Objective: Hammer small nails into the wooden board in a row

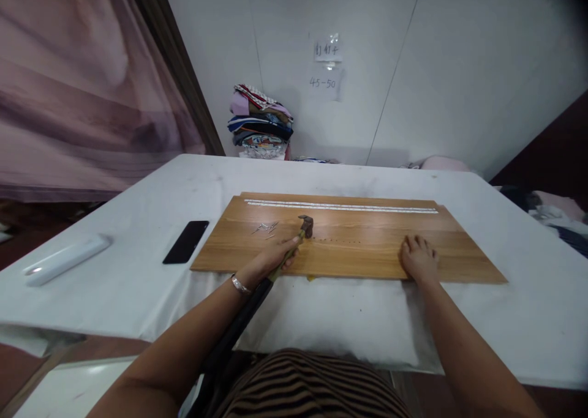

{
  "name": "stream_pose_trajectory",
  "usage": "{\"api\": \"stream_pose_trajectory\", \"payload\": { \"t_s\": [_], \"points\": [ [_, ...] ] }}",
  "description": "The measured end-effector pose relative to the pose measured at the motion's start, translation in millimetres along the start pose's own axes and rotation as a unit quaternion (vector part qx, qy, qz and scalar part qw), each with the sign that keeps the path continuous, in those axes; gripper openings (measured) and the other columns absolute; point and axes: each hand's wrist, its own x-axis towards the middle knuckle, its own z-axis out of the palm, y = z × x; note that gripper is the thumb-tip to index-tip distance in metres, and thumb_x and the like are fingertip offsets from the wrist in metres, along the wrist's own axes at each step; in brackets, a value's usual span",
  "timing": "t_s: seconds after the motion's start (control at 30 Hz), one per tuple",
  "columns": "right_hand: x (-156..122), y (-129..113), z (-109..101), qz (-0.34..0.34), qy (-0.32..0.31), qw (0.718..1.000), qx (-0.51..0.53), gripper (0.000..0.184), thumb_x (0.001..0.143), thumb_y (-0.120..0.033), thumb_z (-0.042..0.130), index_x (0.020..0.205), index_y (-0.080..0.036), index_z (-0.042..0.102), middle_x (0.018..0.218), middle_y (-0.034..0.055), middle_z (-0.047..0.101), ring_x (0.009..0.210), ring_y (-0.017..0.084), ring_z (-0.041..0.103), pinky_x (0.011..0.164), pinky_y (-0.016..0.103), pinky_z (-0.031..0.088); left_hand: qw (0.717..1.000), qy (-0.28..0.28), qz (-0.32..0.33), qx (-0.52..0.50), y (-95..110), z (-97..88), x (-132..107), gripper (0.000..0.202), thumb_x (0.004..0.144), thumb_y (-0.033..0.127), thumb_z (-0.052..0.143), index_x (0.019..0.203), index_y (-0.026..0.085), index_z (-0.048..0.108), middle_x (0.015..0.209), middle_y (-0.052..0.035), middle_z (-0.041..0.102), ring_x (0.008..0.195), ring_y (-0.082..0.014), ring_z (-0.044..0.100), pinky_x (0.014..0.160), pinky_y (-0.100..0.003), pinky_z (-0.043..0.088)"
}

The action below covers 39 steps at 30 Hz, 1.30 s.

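My left hand [278, 254] is closed around the handle of a claw hammer [306, 224], close below its head. The head rests on or just over a wooden board [367, 262], at the left end of a row of small dark dots [342, 241], perhaps nail heads or holes. Several loose nails [265, 227] lie on the board to the left of the hammer head. My right hand [419, 257] lies on the board's right part, near the front edge, its fingers spread on the wood.
The board lies on a white-covered table [138, 222]. Along its back run white measuring strips [340, 207]. A black phone [186, 242] and a white cylinder [68, 259] lie to the left. Folded clothes [261, 124] are stacked by the wall, and a pink curtain [82, 87] hangs at left.
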Motion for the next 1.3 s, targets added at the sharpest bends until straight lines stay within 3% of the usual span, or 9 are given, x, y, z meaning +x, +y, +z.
{"api": "stream_pose_trajectory", "payload": {
  "t_s": [0.23,0.53,0.83,1.1,1.3],
  "points": [
    [-0.1,0.2,1.3,-0.004,0.013,1.0,0.003,0.057,0.105,-0.034,0.027,0.148,-0.018,0.061,0.159,0.0187,0.053,0.146,0.032,0.044,0.118,0.058,0.033,1.0,0.003,0.005,-0.025,13.1,-0.3,-5.9,0.049,0.081,0.064,0.072,0.086,0.019,0.054,0.064,0.0061,0.053,0.04,-0.0043,0.037,0.038,-0.02,0.027],
    [0.8,0.0,1.3,0.001,0.015,1.0,0.002,0.055,0.105,-0.033,0.028,0.148,-0.021,0.062,0.158,0.0181,0.054,0.145,0.032,0.046,0.117,0.059,0.034,1.0,-0.006,0.001,-0.015,0.0,4.1,0.0,0.054,0.082,0.07,0.07,0.076,0.02,0.052,0.054,0.0067,0.046,0.04,-0.0057,0.036,0.038,-0.02,0.025],
    [0.3,0.2,0.7,0.001,0.011,1.0,-0.007,0.056,0.106,-0.035,0.028,0.148,-0.021,0.062,0.159,0.0164,0.053,0.146,0.031,0.045,0.118,0.056,0.034,0.999,-0.007,0.002,-0.032,15.6,4.1,-7.5,0.046,0.084,0.062,0.072,0.087,0.019,0.056,0.062,0.0059,0.053,0.041,-0.0048,0.036,0.038,-0.019,0.025],
    [-0.9,0.3,2.1,0.001,0.014,1.0,0.002,0.058,0.106,-0.036,0.025,0.147,-0.018,0.062,0.16,0.0178,0.052,0.147,0.032,0.044,0.119,0.056,0.032,1.0,-0.005,0.002,-0.006,-2.6,0.5,1.9,0.056,0.079,0.072,0.071,0.077,0.018,0.055,0.056,0.0058,0.047,0.041,-0.0059,0.039,0.04,-0.02,0.026],
    [0.0,0.4,1.3,0.002,0.012,1.0,0.0,0.057,0.106,-0.035,0.027,0.148,-0.021,0.061,0.159,0.0164,0.053,0.146,0.031,0.046,0.119,0.056,0.033,1.0,-0.016,0.003,-0.011,3.9,-0.2,-1.7,0.049,0.086,0.065,0.068,0.078,0.018,0.054,0.06,0.0052,0.049,0.041,-0.0053,0.038,0.041,-0.02,0.028]
  ]
}}
